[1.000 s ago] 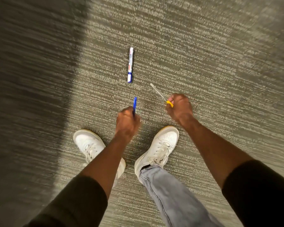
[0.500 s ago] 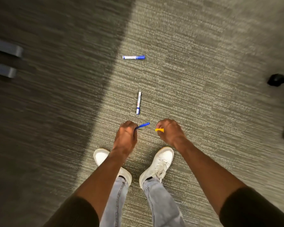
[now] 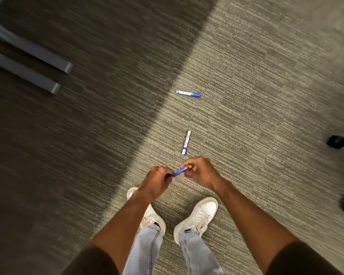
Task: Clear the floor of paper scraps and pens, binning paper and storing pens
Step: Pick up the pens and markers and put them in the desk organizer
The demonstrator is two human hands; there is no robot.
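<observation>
Markers (image 3: pixel 186 142) (image 3: pixel 188 94) ahead on carpet (image 3: pixel 246 116), chair castors (image 3: pixel 335 141) right

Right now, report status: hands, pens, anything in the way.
Left hand shut on blue pen; right hand shut on yellow-tipped pen. Two markers on carpet: near marker, far marker. No paper in view. Path clear.

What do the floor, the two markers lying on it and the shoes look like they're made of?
Floor: carpet, matte, ribbed loop-pile lines in grey-beige. Near marker and far marker: probably smooth plastic, white barrels with blue caps, slight sheen. Shoes: white, laced, likely leather or synthetic; too blurred to say which.
</observation>
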